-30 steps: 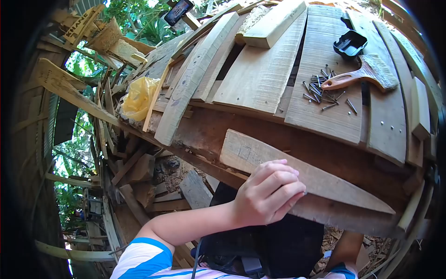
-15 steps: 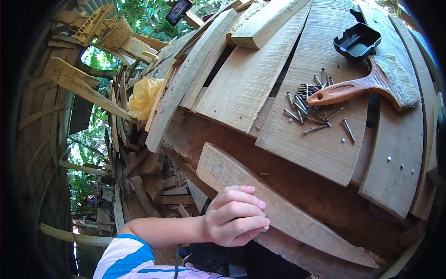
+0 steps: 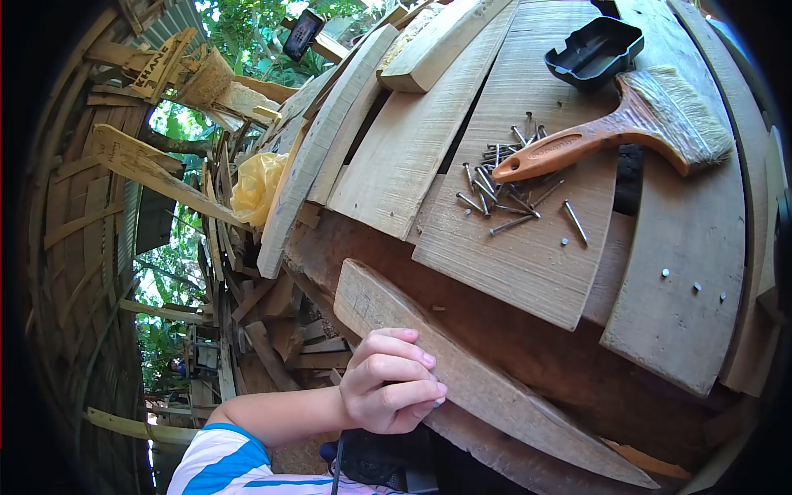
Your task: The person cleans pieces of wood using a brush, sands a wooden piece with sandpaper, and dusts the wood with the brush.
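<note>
My left hand (image 3: 391, 381) is closed, its fingers curled together at the near edge of a long tapered board (image 3: 487, 381). A small light tip shows at the fingertips, too small to make out. My right hand is out of view. Beyond the board, a pile of nails (image 3: 499, 183) lies on a wide plank (image 3: 528, 264). The handle of an orange brush (image 3: 631, 124) rests over some of the nails. Behind the brush sits a black plastic tray (image 3: 594, 51).
A yellow plastic bag (image 3: 257, 188) lies at the left beside a narrow plank (image 3: 318, 148). A thick wooden block (image 3: 441, 48) is at the back, near a phone (image 3: 304, 35). Scrap wood (image 3: 268, 355) is heaped at the lower left.
The view has shifted right and closer to the planks, so the nails and brush look larger. My left hand stays closed by the tapered board. The right forearm has left the view.
</note>
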Demonstrator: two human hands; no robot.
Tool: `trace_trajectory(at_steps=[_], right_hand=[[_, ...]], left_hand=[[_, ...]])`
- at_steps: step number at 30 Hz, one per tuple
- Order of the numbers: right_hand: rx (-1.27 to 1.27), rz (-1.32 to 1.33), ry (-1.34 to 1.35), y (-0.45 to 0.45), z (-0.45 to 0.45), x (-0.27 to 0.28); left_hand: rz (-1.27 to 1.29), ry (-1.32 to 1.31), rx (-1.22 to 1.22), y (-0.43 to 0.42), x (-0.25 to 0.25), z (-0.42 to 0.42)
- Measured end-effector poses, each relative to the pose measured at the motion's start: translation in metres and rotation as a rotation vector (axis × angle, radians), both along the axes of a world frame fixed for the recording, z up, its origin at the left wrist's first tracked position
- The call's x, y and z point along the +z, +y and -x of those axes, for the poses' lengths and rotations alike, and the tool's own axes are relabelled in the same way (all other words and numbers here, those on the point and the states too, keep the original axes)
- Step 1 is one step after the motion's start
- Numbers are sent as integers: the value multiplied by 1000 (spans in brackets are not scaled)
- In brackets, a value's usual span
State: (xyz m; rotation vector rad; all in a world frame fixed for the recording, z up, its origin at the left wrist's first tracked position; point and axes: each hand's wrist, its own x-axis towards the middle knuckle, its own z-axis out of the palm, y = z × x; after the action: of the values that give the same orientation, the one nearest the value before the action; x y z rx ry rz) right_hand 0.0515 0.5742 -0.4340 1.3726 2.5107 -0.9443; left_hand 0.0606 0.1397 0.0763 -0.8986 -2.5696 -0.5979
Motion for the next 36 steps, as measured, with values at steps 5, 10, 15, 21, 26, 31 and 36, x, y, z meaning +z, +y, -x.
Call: trace_trajectory(at_steps=[5, 10, 15, 21, 26, 31, 36], right_hand=[[-5, 3, -5, -1, -1, 1], [-2, 4, -6, 1, 1, 2], [-9, -3, -7, 5, -3, 9], [-4, -11, 43, 13, -17, 43], [6, 12, 129, 15, -46, 99], [-25, 162, 251, -9, -95, 182], [55, -42, 534, -89, -175, 305]], left_hand=[[0, 2, -4, 1, 0, 1], [-49, -2, 9, 2, 0, 0], [-72, -7, 0, 3, 1, 2], [-159, 32, -47, 2, -5, 8], [-305, 105, -63, 6, -9, 11], [-391, 122, -80, 0, -15, 10], [-527, 154, -114, 1, -20, 15]])
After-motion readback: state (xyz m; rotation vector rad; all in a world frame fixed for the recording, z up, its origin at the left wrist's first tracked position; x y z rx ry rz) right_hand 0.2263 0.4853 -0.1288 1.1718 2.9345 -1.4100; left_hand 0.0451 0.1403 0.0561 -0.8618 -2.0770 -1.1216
